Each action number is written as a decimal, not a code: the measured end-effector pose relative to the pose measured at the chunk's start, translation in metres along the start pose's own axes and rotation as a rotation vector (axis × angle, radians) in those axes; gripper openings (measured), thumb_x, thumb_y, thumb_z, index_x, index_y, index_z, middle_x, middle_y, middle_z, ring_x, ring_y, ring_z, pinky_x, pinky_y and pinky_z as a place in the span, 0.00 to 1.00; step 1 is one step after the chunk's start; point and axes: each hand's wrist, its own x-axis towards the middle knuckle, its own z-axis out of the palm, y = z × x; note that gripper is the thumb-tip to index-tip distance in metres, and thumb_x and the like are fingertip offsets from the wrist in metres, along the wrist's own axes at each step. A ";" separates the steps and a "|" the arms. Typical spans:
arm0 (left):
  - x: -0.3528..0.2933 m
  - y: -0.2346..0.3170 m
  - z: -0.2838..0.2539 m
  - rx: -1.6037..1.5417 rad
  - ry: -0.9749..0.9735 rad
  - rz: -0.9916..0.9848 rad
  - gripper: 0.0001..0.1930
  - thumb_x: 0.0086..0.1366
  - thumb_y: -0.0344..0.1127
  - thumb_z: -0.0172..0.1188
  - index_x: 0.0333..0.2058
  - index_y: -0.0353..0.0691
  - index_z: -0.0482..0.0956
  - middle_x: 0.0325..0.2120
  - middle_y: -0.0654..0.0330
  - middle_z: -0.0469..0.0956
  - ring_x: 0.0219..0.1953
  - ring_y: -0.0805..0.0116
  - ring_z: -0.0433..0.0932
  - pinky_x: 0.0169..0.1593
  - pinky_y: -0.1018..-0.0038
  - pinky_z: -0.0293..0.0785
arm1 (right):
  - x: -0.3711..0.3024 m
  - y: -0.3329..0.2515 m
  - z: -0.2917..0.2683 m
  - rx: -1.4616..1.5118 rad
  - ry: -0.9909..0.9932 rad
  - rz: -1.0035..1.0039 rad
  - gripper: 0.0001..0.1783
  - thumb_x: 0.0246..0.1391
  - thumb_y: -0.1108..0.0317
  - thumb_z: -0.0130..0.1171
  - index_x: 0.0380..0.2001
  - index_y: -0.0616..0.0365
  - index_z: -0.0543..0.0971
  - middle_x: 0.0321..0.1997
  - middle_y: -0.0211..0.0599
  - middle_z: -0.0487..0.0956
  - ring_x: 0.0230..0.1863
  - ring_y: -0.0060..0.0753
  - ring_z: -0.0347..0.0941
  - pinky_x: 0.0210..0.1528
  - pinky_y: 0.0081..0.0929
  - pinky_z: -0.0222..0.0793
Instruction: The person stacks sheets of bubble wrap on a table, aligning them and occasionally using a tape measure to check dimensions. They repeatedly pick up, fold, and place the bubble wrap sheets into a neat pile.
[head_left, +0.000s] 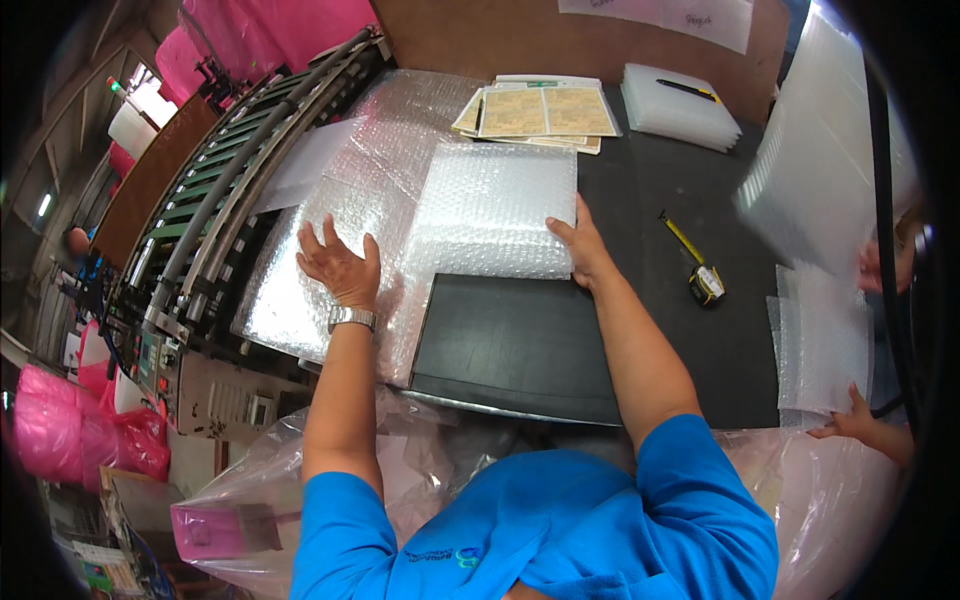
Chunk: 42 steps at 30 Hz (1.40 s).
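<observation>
Blue sleeves (560, 540) closest to you. Both hands flat, fingers spread, holding nothing. Right hand (580, 250) presses corner of bubble wrap sheet (495, 210) on desk (690, 330). Left hand (340, 268) rests on bigger wrap layer (330, 230) beside it. Keep palms flat, smooth sheet outward, line up edges with black board (510, 345) just below right hand.

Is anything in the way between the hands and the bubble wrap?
Nothing visible is. The left hand lies flat on the long bubble wrap sheet, and the right hand presses the edge of the folded bubble wrap piece on the black table.
</observation>
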 end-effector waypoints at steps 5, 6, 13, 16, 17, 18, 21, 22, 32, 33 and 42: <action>0.040 -0.005 0.006 0.293 -0.331 -0.002 0.50 0.47 0.50 0.61 0.62 0.57 0.37 0.62 0.51 0.29 0.65 0.52 0.29 0.59 0.42 0.30 | -0.003 -0.003 0.004 0.035 0.000 0.019 0.42 0.48 0.76 0.54 0.62 0.58 0.43 0.57 0.51 0.59 0.54 0.40 0.60 0.53 0.31 0.60; 0.047 -0.001 0.003 0.309 -0.424 -0.014 0.39 0.51 0.46 0.59 0.60 0.59 0.49 0.63 0.53 0.38 0.65 0.56 0.36 0.58 0.40 0.31 | -0.003 -0.005 0.004 0.045 0.004 0.029 0.42 0.47 0.77 0.54 0.62 0.59 0.44 0.57 0.51 0.60 0.54 0.40 0.60 0.53 0.30 0.60; 0.030 0.023 0.023 -0.106 -0.505 0.300 0.14 0.56 0.34 0.53 0.43 0.49 0.73 0.52 0.59 0.66 0.54 0.59 0.64 0.56 0.49 0.54 | 0.002 -0.001 0.004 0.015 -0.037 0.006 0.41 0.49 0.75 0.54 0.62 0.59 0.44 0.57 0.49 0.59 0.55 0.39 0.59 0.54 0.30 0.58; 0.008 0.072 -0.001 -0.339 -0.722 0.378 0.18 0.55 0.45 0.55 0.42 0.45 0.72 0.52 0.53 0.65 0.55 0.56 0.62 0.53 0.56 0.59 | -0.002 -0.002 0.001 0.076 -0.043 0.005 0.40 0.49 0.72 0.54 0.62 0.58 0.45 0.58 0.47 0.59 0.56 0.39 0.59 0.55 0.31 0.58; 0.000 0.083 -0.005 -0.387 -0.797 0.364 0.21 0.54 0.49 0.56 0.43 0.44 0.71 0.53 0.50 0.63 0.56 0.53 0.61 0.54 0.55 0.58 | -0.001 0.000 0.000 0.140 -0.051 0.006 0.40 0.50 0.71 0.54 0.62 0.57 0.45 0.58 0.47 0.59 0.56 0.39 0.58 0.55 0.31 0.58; -0.008 0.090 -0.009 -0.362 -0.803 0.375 0.25 0.53 0.54 0.54 0.44 0.45 0.71 0.54 0.49 0.62 0.56 0.52 0.60 0.54 0.54 0.57 | 0.001 0.002 -0.002 0.203 -0.058 0.007 0.40 0.50 0.70 0.54 0.62 0.56 0.45 0.58 0.46 0.59 0.56 0.40 0.58 0.55 0.32 0.58; -0.013 0.110 -0.019 -0.318 -0.862 0.404 0.33 0.50 0.64 0.53 0.48 0.46 0.69 0.55 0.48 0.59 0.58 0.48 0.56 0.55 0.52 0.54 | 0.010 0.009 -0.019 0.439 -0.122 0.099 0.43 0.46 0.73 0.56 0.62 0.55 0.44 0.58 0.47 0.59 0.56 0.40 0.58 0.56 0.33 0.57; -0.011 0.115 -0.024 -0.313 -0.920 0.397 0.33 0.49 0.64 0.53 0.48 0.47 0.69 0.56 0.49 0.57 0.58 0.48 0.55 0.56 0.53 0.53 | 0.010 0.007 -0.018 0.427 -0.106 0.095 0.45 0.45 0.75 0.57 0.62 0.55 0.44 0.58 0.47 0.58 0.56 0.40 0.58 0.56 0.33 0.57; 0.015 0.064 -0.052 -1.535 -0.465 -0.317 0.48 0.44 0.44 0.67 0.58 0.31 0.49 0.55 0.47 0.57 0.57 0.57 0.57 0.59 0.67 0.52 | -0.070 -0.081 -0.018 -0.067 -0.274 -0.430 0.53 0.33 0.79 0.61 0.63 0.54 0.43 0.60 0.39 0.58 0.57 0.31 0.57 0.56 0.28 0.55; 0.006 0.062 -0.055 -1.531 -0.575 -0.357 0.46 0.44 0.44 0.67 0.57 0.31 0.51 0.53 0.48 0.59 0.55 0.58 0.59 0.57 0.67 0.55 | -0.075 -0.082 -0.028 -0.163 -0.298 -0.335 0.52 0.33 0.79 0.62 0.62 0.55 0.46 0.58 0.38 0.60 0.56 0.31 0.58 0.56 0.28 0.55; -0.053 0.088 -0.080 -1.686 -0.675 -0.556 0.40 0.48 0.46 0.66 0.53 0.28 0.57 0.47 0.51 0.66 0.50 0.62 0.64 0.53 0.69 0.60 | -0.110 -0.078 -0.049 -0.341 -0.179 -0.133 0.37 0.35 0.73 0.66 0.51 0.59 0.62 0.47 0.35 0.70 0.49 0.29 0.65 0.52 0.28 0.61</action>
